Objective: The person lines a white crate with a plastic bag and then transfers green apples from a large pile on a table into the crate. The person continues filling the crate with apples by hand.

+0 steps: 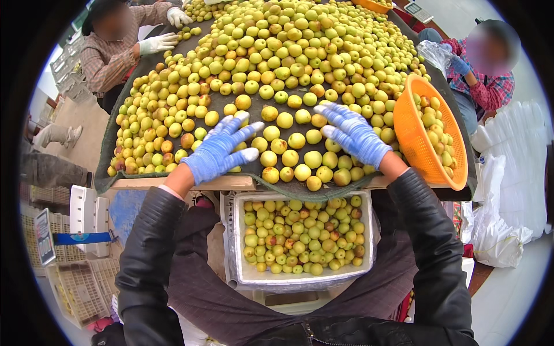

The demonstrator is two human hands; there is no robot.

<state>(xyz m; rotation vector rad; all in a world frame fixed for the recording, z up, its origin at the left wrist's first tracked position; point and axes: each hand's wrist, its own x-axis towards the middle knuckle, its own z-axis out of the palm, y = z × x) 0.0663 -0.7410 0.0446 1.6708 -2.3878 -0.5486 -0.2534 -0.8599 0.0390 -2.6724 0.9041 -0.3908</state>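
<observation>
A large heap of yellow-green round fruits (294,47), some with reddish-brown patches, covers a dark cloth-covered table. My left hand (223,147), in a blue and white knitted glove, lies palm down over fruits near the front edge, fingers spread. On the other side my right hand (352,134), gloved alike, rests with extended fingers on fruits. Loose fruits (290,158) lie between the two hands. Below the table edge, between my legs, a white foam box (303,281) holds many similar fruits. What lies under my palms is hidden.
An orange plastic basket (402,125) of fruits leans at the table's right. Co-workers sit at the upper left (104,65) and upper right (484,82). Plastic crates (82,294) and a scale (44,237) stand at left; white plastic bags (497,233) lie at right. A wooden board (225,182) edges the table.
</observation>
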